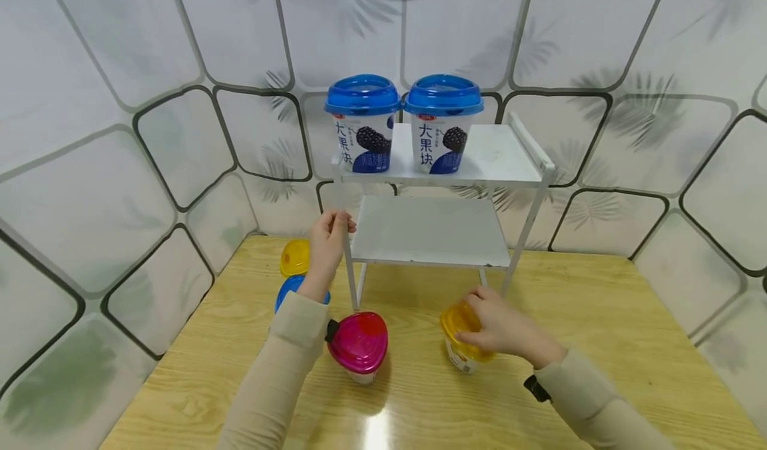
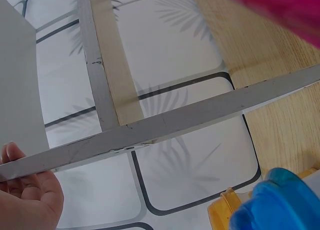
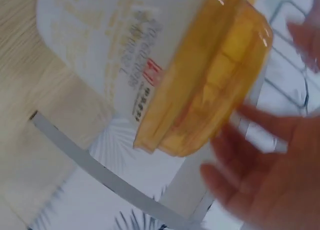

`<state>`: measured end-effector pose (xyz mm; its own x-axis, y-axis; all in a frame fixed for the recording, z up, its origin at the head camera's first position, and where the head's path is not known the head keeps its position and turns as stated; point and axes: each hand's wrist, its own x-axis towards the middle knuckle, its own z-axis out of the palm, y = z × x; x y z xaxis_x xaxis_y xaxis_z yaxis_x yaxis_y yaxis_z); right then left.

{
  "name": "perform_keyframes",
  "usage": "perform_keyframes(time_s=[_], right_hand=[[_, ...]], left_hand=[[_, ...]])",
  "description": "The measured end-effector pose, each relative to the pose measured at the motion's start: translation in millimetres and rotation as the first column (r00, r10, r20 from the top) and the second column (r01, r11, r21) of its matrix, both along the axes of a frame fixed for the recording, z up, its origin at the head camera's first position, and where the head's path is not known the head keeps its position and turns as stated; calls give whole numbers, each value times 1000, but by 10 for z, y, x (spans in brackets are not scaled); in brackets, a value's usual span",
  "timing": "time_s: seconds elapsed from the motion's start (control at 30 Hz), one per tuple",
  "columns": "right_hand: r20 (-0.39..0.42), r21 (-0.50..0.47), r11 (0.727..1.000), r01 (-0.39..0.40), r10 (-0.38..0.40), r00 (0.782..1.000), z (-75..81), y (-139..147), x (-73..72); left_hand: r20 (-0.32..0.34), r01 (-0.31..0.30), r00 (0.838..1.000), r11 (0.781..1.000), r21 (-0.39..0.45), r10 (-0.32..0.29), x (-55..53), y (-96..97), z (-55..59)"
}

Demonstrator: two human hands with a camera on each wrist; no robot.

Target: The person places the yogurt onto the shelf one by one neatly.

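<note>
My left hand (image 1: 329,237) holds the front left post of a white two-tier shelf rack (image 1: 431,230); in the left wrist view its fingers (image 2: 42,187) curl round the grey post (image 2: 165,125). My right hand (image 1: 500,323) is over the yellow lid of a yogurt cup (image 1: 461,357) on the table, fingers spread at the lid's edge. The right wrist view shows that cup's yellow lid (image 3: 220,74) beside loosely bent fingers (image 3: 240,145); whether they touch it is blurred. A yogurt cup with a magenta lid (image 1: 359,343) stands near my left forearm.
Two blue-lidded blackberry yogurt cups, one left (image 1: 363,124) and one right (image 1: 443,124), stand on the top shelf. Behind my left arm are another yellow lid (image 1: 294,257) and a blue lid (image 1: 289,290), partly hidden. A patterned wall (image 1: 252,124) closes off the wooden table's back.
</note>
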<state>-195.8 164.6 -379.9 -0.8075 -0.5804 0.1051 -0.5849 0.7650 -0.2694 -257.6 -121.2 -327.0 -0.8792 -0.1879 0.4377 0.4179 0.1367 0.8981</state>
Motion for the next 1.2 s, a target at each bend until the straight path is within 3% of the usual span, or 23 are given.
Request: perform_keyframes(time_s=[0.13, 0.23, 0.33, 0.47, 0.6, 0.77, 0.87, 0.97, 1.1, 1.2], right_hand=[[-106, 73, 987, 145, -137, 985, -14, -23, 42], [-100, 130, 977, 168, -156, 983, 0, -11, 59], [-30, 138, 982, 131, -128, 991, 30, 28, 47], [90, 91, 996, 16, -25, 996, 89, 106, -15], [192, 61, 995, -81, 68, 979, 152, 173, -68], [247, 45, 990, -133, 117, 962, 180, 216, -60], [187, 39, 994, -100, 91, 978, 152, 199, -24], [34, 87, 996, 27, -30, 999, 106, 133, 20], [-137, 186, 958, 217, -194, 971, 81, 37, 91], [-158, 224, 939, 260, -228, 961, 69, 14, 123]], left_hand=[[1, -3, 1000, 1000, 9, 3, -78, -18, -73], [1, -13, 1000, 1000, 3, 13, -82, -17, -85], [2, -21, 1000, 1000, -8, 21, -82, -16, -87], [7, -19, 1000, 1000, -2, 20, -92, -21, -90], [15, -10, 1000, 1000, 13, 9, -75, -21, -68], [17, -8, 1000, 1000, -2, 8, 70, 29, 64], [20, -10, 1000, 1000, -9, 10, 134, 53, 120], [13, -8, 1000, 1000, -5, 8, 141, 50, 132], [5, -8, 1000, 1000, -6, 8, 132, 41, 131], [7, -11, 1000, 1000, -7, 11, 132, 43, 124]])
